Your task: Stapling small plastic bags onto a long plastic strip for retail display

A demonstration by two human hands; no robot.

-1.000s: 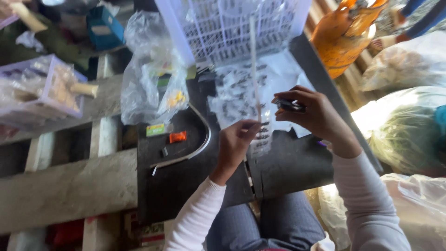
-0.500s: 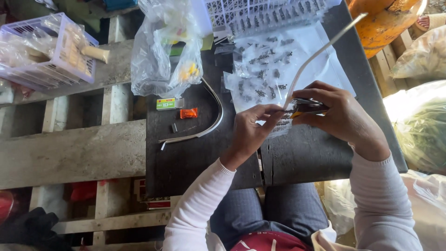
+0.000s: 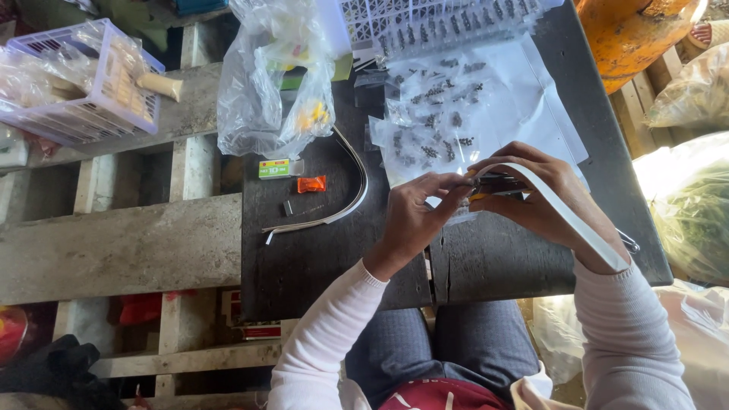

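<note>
L hand [image 3: 416, 214] and R hand [image 3: 541, 199] meet over the dark board [image 3: 334, 250], just below the clear bag of small dark parts [image 3: 448, 114]. L thumb + forefinger pressed together, pinching the end of a white strip [image 3: 566, 216] where it meets a small tool [image 3: 497, 184] w/ orange bits. R hand wraps around the tool, fingers closed on it; strip runs from there down over R wrist. 2nd strip [image 3: 342, 201], curved, lies on the board left of the hands, apart from them. Near it: orange piece [image 3: 311, 184], small green box [image 3: 273, 168], crumpled plastic bag [image 3: 273, 83]. White basket [image 3: 83, 83] far left on planks.
</note>
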